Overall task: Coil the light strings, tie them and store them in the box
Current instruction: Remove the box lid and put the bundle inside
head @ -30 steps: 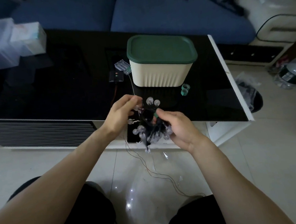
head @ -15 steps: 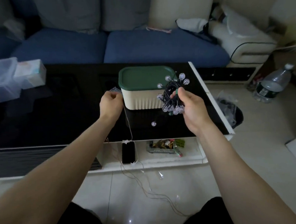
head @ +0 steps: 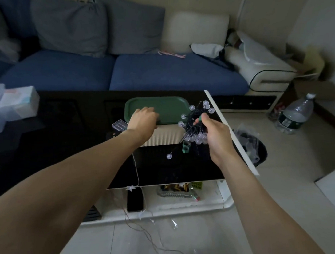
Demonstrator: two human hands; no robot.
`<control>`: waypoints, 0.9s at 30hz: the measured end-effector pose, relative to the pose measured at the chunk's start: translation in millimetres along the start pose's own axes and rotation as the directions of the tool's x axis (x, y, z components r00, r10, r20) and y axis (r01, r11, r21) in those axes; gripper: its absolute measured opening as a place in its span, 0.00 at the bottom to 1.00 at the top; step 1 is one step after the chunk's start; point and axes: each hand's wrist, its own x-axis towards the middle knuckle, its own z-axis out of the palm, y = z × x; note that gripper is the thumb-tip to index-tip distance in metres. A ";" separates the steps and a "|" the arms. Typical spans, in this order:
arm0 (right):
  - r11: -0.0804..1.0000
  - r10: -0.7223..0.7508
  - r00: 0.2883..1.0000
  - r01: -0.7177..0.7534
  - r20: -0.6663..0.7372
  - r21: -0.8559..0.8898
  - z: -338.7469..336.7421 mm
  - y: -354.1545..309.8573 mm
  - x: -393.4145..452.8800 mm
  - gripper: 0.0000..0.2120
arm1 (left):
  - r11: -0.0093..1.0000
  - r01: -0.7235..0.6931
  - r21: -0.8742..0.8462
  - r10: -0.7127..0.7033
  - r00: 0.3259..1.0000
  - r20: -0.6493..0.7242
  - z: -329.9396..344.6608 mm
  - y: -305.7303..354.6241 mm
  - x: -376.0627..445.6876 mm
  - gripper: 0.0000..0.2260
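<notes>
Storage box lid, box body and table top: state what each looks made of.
Dark green rounded lid: likely moulded plastic, matte, with a raised rim. Cream ribbed box body: probably plastic too, given its even vertical ribs and dull sheen. Black table top: looks like glossy glass or lacquer; it mirrors the box front, and its edge shows white.
</notes>
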 end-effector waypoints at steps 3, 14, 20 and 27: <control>1.000 0.020 0.999 -0.021 -0.027 -0.013 -4.4 -1.1 5.6 0.14 | 0.952 0.146 -0.268 -0.149 0.989 0.008 -7.6 -6.6 5.5 0.12; 0.992 0.039 0.998 -0.044 -0.042 -0.122 -0.2 -2.4 28.4 0.20 | 0.866 0.120 -0.486 -0.143 0.990 -0.010 -20.2 -10.2 7.8 0.07; 0.981 0.090 0.982 -0.115 -0.164 -0.155 2.4 20.2 39.2 0.13 | 0.919 0.070 -0.388 -0.076 0.997 0.000 -14.1 -7.8 -1.5 0.08; 0.939 -0.019 0.969 -0.067 -0.246 -0.337 2.5 42.2 44.9 0.31 | 0.974 0.032 -0.224 -0.023 0.999 0.041 -10.0 -3.6 -15.5 0.07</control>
